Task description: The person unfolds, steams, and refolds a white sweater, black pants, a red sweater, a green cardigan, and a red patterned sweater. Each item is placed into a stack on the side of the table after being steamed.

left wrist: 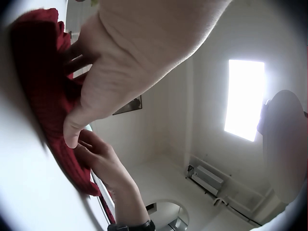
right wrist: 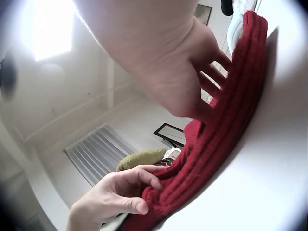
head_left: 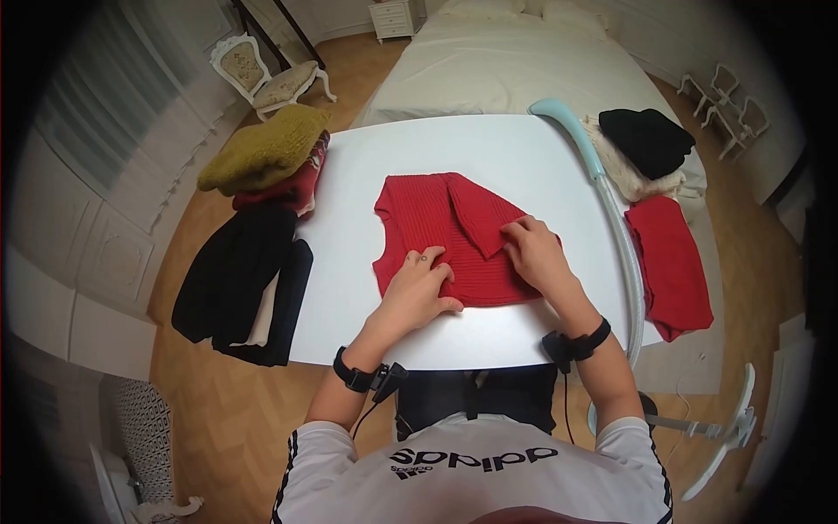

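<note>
Currently, a red ribbed-knit sweater [head_left: 476, 278] is laid out on the white table [head_left: 349, 336] in front of the person, with one sleeve [head_left: 478, 214] folded across its body. Its lower-middle part is touched by the left hand [head_left: 421, 290], whose fingers are rested loosely on the knit with the thumb held out to the side; nothing is grasped by it. The sleeve's outer side is touched by the bent fingers of the right hand [head_left: 536, 253]; whether fabric is pinched there cannot be told, since the fingertips are partly hidden by the knit in the right wrist view. A black strap [head_left: 353, 375] is worn on the left wrist. On the white T-shirt [head_left: 524, 489], "adidas" can be read upside down in large black letters, with a smaller "adidas" printed next to a barred logo. At the table's left side, a mustard knit garment [head_left: 271, 148] is stacked on a red patterned one [head_left: 279, 194], and black folded garments [head_left: 231, 271] are placed nearer the person. At the right, a black garment [head_left: 646, 140] is set on a cream one [head_left: 611, 166], and a red folded garment [head_left: 670, 262] is laid nearer the person, beside a pale-blue-ended pole [head_left: 572, 131].
</note>
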Tool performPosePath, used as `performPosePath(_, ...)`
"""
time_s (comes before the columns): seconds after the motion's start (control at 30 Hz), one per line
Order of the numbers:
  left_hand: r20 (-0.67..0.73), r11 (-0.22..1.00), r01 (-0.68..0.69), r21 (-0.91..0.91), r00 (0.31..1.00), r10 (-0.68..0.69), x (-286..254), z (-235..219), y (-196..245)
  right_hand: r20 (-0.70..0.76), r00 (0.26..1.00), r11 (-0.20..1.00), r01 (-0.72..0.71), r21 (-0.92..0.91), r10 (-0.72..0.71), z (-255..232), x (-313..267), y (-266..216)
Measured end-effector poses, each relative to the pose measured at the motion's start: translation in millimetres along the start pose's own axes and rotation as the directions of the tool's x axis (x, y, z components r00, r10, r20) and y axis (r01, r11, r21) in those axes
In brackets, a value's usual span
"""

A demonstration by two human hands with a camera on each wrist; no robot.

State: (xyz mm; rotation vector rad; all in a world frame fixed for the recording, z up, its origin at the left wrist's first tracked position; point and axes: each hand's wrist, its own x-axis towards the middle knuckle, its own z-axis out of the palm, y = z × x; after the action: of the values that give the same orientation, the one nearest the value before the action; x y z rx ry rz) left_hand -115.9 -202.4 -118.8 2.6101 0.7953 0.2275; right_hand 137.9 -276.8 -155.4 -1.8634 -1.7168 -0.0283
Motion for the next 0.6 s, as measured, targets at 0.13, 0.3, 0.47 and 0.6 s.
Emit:
performPosePath(0.13,0.046,0.966,-0.129,-0.226,0.989,0.143,-4,-8,-16,0.02,0.997,0.997,-0.071,-0.013,0.071,-13,-10,5)
performPosePath(0.3,-0.066,0.844,-0.037,-0.535,0.998,0.002,17,-46,-33,-0.036,0.955,0.939,-0.282,0.196,0.294,-29,-5,14)
performPosePath(0.47,-0.722,0.979,0.088,0.186,0.688,0.075,103,-126,-81,-0.246,0.886,0.914,-0.345,0.213,0.392,-34,19,54)
performPosePath(0.6,-0.857,0.901,0.229,0.369,0.459,0.234,137,-147,-83,-0.461,0.862,0.978,-0.179,0.11,0.21,-36,16,39)
